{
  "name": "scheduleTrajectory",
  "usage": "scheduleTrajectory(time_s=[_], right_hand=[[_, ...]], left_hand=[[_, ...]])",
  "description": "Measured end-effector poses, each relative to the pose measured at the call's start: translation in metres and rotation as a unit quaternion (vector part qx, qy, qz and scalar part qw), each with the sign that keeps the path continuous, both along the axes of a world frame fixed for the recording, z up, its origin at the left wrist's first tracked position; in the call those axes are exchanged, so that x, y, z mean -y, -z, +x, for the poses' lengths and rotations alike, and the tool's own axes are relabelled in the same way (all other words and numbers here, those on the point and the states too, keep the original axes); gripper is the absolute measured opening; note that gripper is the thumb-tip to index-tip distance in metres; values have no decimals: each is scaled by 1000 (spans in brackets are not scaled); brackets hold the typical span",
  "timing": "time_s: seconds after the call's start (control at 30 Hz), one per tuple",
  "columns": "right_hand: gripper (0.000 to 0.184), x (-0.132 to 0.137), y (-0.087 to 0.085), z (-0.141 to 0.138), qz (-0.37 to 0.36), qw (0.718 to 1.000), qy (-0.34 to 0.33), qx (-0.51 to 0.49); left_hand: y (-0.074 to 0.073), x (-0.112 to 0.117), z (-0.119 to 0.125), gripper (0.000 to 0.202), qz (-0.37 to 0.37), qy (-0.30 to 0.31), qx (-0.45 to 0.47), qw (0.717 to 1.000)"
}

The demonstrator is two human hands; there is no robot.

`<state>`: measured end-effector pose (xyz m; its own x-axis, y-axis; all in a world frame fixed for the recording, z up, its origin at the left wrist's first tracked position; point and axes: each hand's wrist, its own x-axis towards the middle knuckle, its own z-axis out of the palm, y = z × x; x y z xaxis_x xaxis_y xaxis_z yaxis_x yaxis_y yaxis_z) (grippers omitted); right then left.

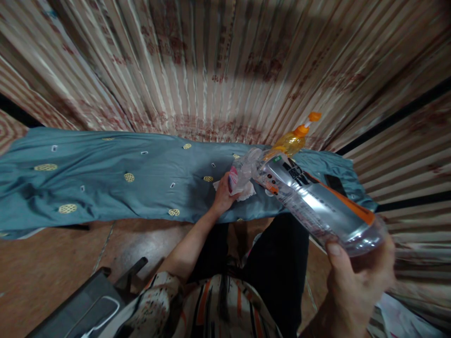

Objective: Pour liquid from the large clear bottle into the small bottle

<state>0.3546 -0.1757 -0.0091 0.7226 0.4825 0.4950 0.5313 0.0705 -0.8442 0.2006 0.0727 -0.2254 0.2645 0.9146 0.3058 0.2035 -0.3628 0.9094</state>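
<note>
My right hand (pixel 362 277) is wrapped around the base of a large clear plastic bottle (pixel 317 202) with a silver, black and orange label. The bottle is tilted, its neck end lower and pointing away to the left. My left hand (pixel 222 196) grips a crumpled-looking clear plastic container (pixel 244 168) with a pink and blue print. That container is at the bottle's neck end; whether the two touch, I cannot tell. A white tissue or cloth (pixel 248 191) lies under my left hand. Partly hidden behind the large bottle stands a yellow bottle (pixel 289 142) with an orange pump top.
A teal cloth with yellow pineapple prints (pixel 105 183) covers the long narrow table. A dark flat object, like a phone (pixel 335 185), lies toward its right end. Striped curtains (pixel 197 70) hang behind. At lower left is a grey seat-like object (pixel 88 300) with a white cable.
</note>
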Motion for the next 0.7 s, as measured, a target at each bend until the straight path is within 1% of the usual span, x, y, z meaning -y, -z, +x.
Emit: scheduleTrajectory(time_s=[0.3, 0.53, 0.6, 0.7], right_hand=[[105, -3, -5, -3, -3, 1000, 3, -9], [104, -1, -3, -3, -6, 1000, -4, -8], [104, -1, -2, -3, -6, 1000, -2, -13], [106, -1, -3, -3, 1, 1000, 6, -18]], left_hand=[[-1, 0, 0, 100, -4, -2, 3, 1000], [-3, 1, 0, 98, -3, -2, -12, 1000], [-2, 1, 0, 96, -1, 0, -10, 1000], [-3, 1, 0, 98, -1, 3, -2, 1000]])
